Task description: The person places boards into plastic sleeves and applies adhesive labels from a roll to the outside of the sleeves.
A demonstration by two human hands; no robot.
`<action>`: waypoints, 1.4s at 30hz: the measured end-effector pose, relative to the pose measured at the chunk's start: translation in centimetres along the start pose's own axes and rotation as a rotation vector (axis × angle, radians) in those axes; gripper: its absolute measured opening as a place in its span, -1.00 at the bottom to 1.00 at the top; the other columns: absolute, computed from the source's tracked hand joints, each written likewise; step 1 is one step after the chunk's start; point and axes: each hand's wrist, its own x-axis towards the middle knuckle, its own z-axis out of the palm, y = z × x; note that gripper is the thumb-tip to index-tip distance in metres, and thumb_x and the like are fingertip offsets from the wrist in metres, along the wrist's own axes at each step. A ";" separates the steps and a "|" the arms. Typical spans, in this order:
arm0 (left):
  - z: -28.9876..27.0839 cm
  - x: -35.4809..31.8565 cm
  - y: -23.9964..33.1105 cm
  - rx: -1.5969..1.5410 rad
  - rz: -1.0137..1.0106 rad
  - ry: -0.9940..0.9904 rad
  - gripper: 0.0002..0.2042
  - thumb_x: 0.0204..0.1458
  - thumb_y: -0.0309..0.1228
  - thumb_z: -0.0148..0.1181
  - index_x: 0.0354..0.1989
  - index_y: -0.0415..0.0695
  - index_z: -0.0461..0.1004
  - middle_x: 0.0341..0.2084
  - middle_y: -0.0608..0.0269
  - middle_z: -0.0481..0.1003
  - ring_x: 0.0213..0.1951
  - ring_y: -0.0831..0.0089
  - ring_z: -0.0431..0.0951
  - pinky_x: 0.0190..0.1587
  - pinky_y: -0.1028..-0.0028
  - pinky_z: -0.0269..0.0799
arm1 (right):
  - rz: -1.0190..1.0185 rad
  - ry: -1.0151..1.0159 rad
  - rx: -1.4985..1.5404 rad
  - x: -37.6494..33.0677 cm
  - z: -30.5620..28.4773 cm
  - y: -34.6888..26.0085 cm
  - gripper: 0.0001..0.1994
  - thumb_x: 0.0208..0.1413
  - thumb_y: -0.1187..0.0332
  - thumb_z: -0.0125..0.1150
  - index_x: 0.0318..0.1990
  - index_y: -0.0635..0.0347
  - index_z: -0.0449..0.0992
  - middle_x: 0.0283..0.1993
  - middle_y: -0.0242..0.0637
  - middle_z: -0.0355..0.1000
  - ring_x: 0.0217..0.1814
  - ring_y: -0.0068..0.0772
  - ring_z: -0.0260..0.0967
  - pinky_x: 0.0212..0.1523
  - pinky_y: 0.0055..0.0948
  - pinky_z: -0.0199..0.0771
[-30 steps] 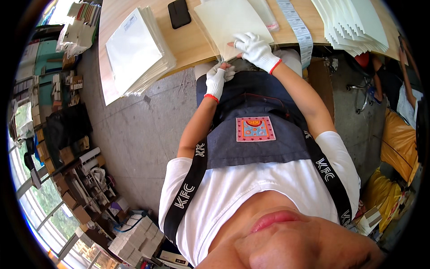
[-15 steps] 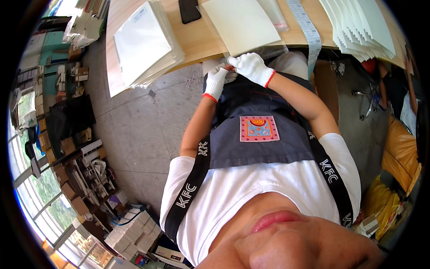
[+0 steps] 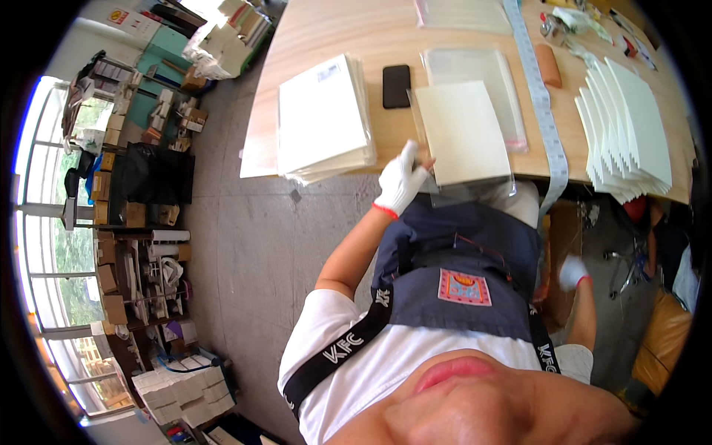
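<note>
Right hand [image 3: 573, 273]: half a second ago it met the left hand [image 3: 401, 182] at the near corner of the clear sleeve [image 3: 475, 194]; now it is away to the right of the apron [image 3: 456, 237], blurred — fingers apart or together, I cannot tell.
Left hand: alone beside the sleeve's left edge, one finger raised, another tip near the plastic; whether it pinches anything I cannot tell. Two-handed work at the sleeve has paused.
Cream sheet [image 3: 463, 133]: flat in the sleeve at the front of the desk [image 3: 259, 152], partly over more clear sleeves [image 3: 475, 65].
Front edge: the sleeve's near end overhangs it, and so does the label strip [image 3: 545, 111].
Left side: bare wood shows between the wrapped pile [image 3: 322, 119] and the sleeve, nearer than the phone [image 3: 397, 87].
Right side: tighter — the strip runs between the sleeve and the fanned white sheets [image 3: 630, 130].
</note>
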 end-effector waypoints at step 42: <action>8.3 -4.6 -7.8 -0.305 0.151 0.290 -0.95 -0.14 -0.53 0.27 -0.51 -0.18 0.52 -0.59 0.29 0.42 -0.45 0.39 0.42 -0.37 0.44 0.34 | -0.544 1.169 0.774 -0.4 -23.5 -26.8 -0.87 -0.13 0.35 0.30 -0.47 0.12 0.45 -0.40 -0.34 0.44 -0.41 -0.21 0.41 -0.38 -0.25 0.39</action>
